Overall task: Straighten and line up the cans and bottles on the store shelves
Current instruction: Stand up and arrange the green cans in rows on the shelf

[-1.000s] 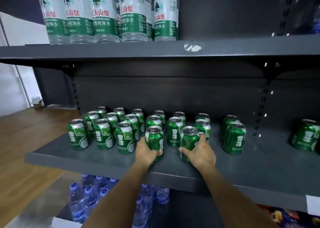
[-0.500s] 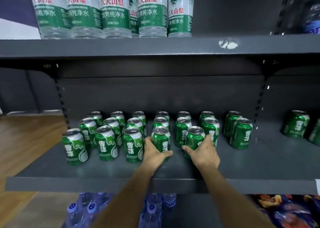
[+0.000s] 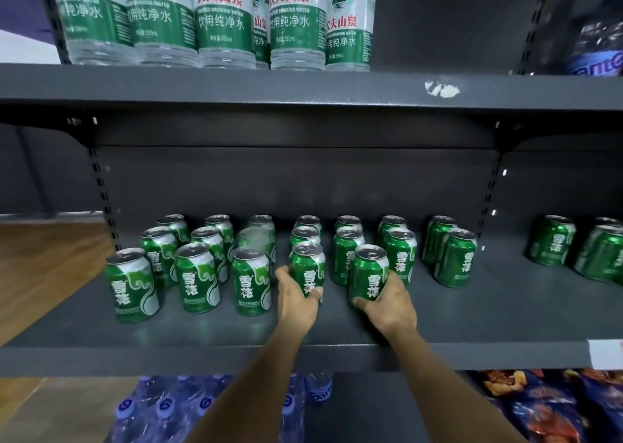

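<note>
Your left hand (image 3: 298, 302) curls round one green can (image 3: 307, 269), and your right hand (image 3: 391, 304) grips the next can (image 3: 368, 274). Both are glossy metal cylinders with silver tops, standing upright at the front of the matte dark grey shelf (image 3: 202, 351), other cans (image 3: 195, 274) in rows alongside.

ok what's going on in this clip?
A person is straightening green beer cans on the middle shelf of a store rack. The left hand grips one front-row can and the right hand grips the can beside it; both cans stand upright on the shelf. More green cans stand in rough columns behind and to either side. Water bottles sit on the shelf above.
</note>
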Motion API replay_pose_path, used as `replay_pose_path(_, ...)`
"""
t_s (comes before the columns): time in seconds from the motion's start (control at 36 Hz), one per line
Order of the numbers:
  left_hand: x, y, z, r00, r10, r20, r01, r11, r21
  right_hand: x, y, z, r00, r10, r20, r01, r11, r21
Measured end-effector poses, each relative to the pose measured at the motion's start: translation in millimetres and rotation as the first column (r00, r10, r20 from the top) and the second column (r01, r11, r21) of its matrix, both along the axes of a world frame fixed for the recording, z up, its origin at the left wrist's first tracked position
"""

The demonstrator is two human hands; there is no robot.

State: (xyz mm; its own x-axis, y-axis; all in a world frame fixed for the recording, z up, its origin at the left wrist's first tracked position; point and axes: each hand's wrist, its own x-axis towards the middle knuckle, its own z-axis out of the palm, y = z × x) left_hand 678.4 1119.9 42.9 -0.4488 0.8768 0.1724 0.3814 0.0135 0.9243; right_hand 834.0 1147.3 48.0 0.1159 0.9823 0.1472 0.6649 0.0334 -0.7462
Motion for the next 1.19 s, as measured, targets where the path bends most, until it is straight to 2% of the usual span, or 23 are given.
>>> replay_pose_path(0.17,3.5,-4.5,1.4,0.994,0.052,-0.096,-0.052,0.999,0.001,-3.0,-1.4,0.6,0.999,-0.026,0.029,0.025,0.999,0.033)
replay_pose_path(0.42,5.6,-5.5,0.9,0.991,0.053,-0.126,-0.054,0.999,-0.005,-8.1,2.6,0.3,0.998,0.046,0.039,-0.048,0.998,0.033)
replay_pose_path(0.58,5.9,-4.7,-1.7,0.991,0.06,-0.123,-0.061,0.998,-0.009,-10.3,2.2,0.2,0.998,0.037,0.047,-0.037,0.999,0.019)
replay_pose_path(0.75,8.1,-6.1,0.2,0.984,0.089,-0.152,-0.096,0.994,-0.042,0.0,-0.8,4.0,0.983,0.089,0.159,-0.086,0.996,-0.023)
replay_pose_path(0.89,25.7,-20.8,2.0,0.958,0.235,-0.161,-0.239,0.971,-0.004,43.2,-10.0,9.9,0.96,0.055,0.273,-0.045,0.998,-0.04)
replay_pose_path(1.03,64.5,-35.0,-0.7,0.892,0.397,-0.217,-0.378,0.917,0.127,112.9,-20.5,18.1,0.945,-0.008,0.326,0.015,1.0,-0.018)
replay_pose_path(1.19,155.0,-34.8,0.4,0.902,0.308,-0.303,-0.265,0.948,0.174,218.1,-34.9,25.5,0.918,-0.07,0.39,0.069,0.997,0.015)
